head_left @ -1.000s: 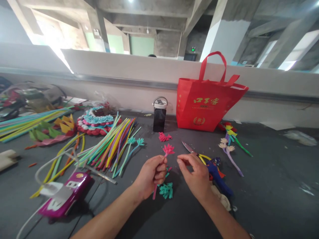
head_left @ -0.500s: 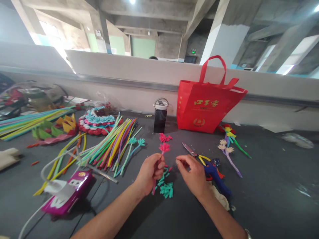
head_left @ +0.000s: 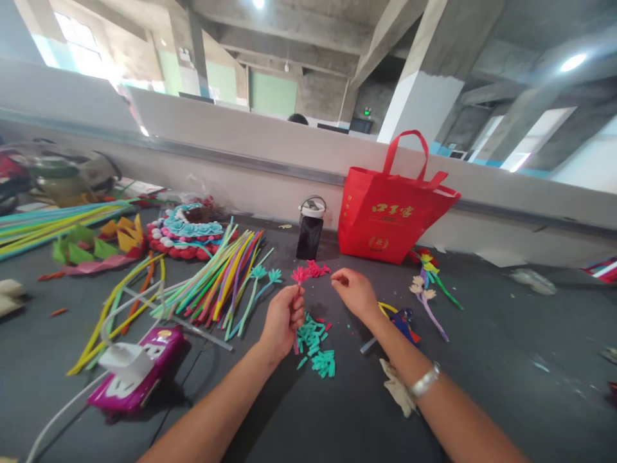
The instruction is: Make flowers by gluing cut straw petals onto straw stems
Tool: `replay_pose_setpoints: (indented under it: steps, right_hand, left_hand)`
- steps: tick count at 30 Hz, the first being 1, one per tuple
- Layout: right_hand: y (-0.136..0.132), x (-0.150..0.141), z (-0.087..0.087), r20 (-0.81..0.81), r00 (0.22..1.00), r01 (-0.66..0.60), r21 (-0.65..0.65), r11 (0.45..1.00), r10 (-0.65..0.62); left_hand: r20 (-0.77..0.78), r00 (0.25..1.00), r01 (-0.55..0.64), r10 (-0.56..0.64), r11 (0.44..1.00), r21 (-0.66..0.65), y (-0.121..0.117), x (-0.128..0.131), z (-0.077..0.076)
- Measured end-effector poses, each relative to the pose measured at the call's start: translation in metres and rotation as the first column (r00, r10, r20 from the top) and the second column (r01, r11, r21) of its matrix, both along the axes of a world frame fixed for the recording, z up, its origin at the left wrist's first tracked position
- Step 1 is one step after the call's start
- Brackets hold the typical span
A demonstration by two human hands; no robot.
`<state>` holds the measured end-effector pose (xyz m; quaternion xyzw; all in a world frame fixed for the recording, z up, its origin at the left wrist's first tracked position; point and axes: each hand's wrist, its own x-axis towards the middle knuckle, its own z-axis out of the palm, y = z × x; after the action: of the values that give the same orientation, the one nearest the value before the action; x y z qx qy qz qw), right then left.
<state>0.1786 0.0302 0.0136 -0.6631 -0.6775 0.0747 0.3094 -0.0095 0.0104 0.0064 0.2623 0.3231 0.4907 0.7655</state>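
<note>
Pink flower (head_left: 299, 275) stood upright in my left hand (head_left: 282, 321)

Over the middle of the black surface (head_left: 506, 399), my left fingers were wrapped around its stem (head_left: 295, 344), petals clear above them, presumably to keep the bloom uncrushed. My right hand (head_left: 357, 296) was beside pink pieces (head_left: 317, 269), fingertips drawn narrow; I couldn't tell whether they pinched anything. Teal pieces (head_left: 313, 337) lay closer to the near edge. Toward the far edge, a dark slab (head_left: 309, 239) stood before a white-lidded bottle (head_left: 312, 207), perhaps propped; the red bag (head_left: 393, 218) stood beside them. Neither container showed its contents.

The left hand (head_left: 280, 325) and right hand (head_left: 355, 294) are bare; a shiny silver-coloured band (head_left: 425, 381) circles the right forearm (head_left: 456, 411).
</note>
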Motion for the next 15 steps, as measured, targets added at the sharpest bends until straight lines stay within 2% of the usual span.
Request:
replay_pose_setpoints:
  steps: [4,7,11,15]
  right_hand:
    - [0.048,-0.006,-0.012,0.145,0.988,0.068,-0.14,0.988,-0.047]
    - [0.068,-0.01,-0.025,0.232,0.971,0.111,-0.203,0.973,-0.062]
    - [0.079,-0.01,-0.035,0.314,0.948,0.142,-0.263,0.954,-0.055]
    - [0.08,-0.009,-0.036,0.342,0.939,0.12,-0.289,0.95,-0.014]
  left_hand:
    - [0.017,1.0,-0.004,0.004,1.0,0.017,0.002,-0.002,-0.005]
    - [0.026,1.0,-0.002,0.002,1.0,0.023,0.004,-0.003,-0.01]
    - [0.046,0.999,0.003,-0.004,1.0,0.023,0.004,-0.002,-0.014]
    - [0.056,0.998,0.014,-0.015,1.0,0.014,0.002,0.0,-0.014]
